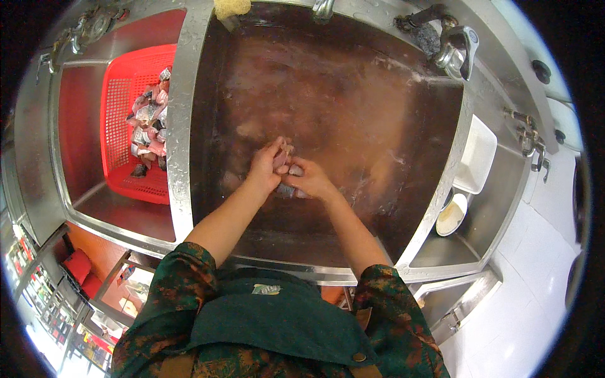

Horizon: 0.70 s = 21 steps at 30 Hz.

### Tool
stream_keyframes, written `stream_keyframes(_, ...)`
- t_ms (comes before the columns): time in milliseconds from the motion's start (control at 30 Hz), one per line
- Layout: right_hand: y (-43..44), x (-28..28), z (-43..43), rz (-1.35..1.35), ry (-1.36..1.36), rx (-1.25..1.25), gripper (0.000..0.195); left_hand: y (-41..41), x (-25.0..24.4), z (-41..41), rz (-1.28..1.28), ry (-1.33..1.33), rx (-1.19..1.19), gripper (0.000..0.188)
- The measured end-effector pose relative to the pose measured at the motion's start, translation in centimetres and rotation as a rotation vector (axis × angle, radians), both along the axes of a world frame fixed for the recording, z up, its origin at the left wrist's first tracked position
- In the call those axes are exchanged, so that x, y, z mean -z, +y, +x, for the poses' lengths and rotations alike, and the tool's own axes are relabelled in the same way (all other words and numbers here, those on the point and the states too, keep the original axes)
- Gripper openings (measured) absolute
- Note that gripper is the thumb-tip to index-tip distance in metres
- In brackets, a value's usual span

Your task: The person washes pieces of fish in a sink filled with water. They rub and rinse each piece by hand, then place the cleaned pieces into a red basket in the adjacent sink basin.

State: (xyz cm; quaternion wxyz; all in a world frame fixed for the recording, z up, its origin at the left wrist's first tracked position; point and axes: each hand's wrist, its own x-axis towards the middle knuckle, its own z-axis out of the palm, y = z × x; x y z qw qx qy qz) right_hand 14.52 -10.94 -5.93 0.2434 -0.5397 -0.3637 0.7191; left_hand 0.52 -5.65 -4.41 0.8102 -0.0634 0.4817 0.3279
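Observation:
Both my hands meet over the middle sink basin (331, 113), which holds murky reddish-brown water. My left hand (267, 166) grips a pinkish piece of fish (282, 159) between thumb and fingers. Close against it, my right hand (309, 178) has its fingers curled around another pale, silvery piece of fish (296, 170). Just below the hands, more silvery fish pieces (284, 190) show at the water; the hands partly hide them, and I cannot tell whether they are held.
A red plastic basket (116, 127) with several cut fish pieces (149, 118) stands in the left basin. In the right basin are a white rectangular tray (476, 153) and a white bowl (452, 215). A yellow sponge (232, 7) and a lever faucet (457, 53) sit along the far rim.

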Motion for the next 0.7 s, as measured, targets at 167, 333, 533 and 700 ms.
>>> stream_keyframes(167, 2.3, -4.2, -0.2, 0.207, -0.616, -0.553, 0.036, -1.6, -0.3, -0.4, -0.049, 0.122, -0.053, 0.016)
stream_keyframes(333, -0.3, 1.9, -0.4, 0.155, -0.707, -0.415, 0.032, -0.9, -1.3, -0.7, 0.043, 0.074, 0.028, 0.017)
stream_keyframes(533, -2.8, 6.9, 4.3, 0.258, -0.712, -0.119, 0.03, 2.3, -3.7, -3.0, 0.148, 0.18, 0.115, 0.024)
stream_keyframes(700, 1.6, 0.8, 3.2, -0.42, -0.15, 0.695, 0.04, -0.4, -2.1, -5.0, -0.019, 0.176, 0.348, 0.044)
